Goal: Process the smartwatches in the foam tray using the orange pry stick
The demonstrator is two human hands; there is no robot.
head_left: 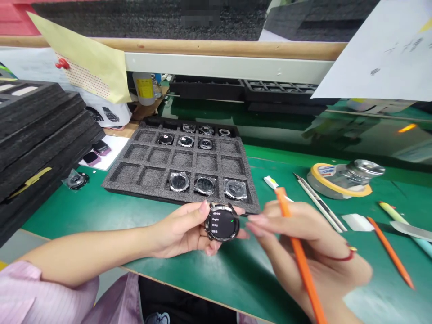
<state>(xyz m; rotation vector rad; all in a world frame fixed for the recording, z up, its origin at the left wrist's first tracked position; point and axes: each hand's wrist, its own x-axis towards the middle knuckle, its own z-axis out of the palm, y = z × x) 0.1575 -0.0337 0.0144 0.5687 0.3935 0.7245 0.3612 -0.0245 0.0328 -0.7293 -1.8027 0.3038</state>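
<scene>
My left hand holds a round smartwatch case without a strap, its fingers around the rim. The lit screen faces up and lists languages, "English" among them, with a green tick at the right. Just right of the watch is my right hand, somewhat blurred, thumb and forefinger close together near the rim. An orange stick runs through this hand, slanting up past the fingers. Behind the watch lies a black foam tray with several round watch cases in its compartments, some wrapped in clear film.
Stacked black foam trays stand at the left, a film-wrapped watch beside them. On the right are a metal-topped dispenser ringed by yellow tape, tweezers, a brush and another orange stick. A shelf spans above.
</scene>
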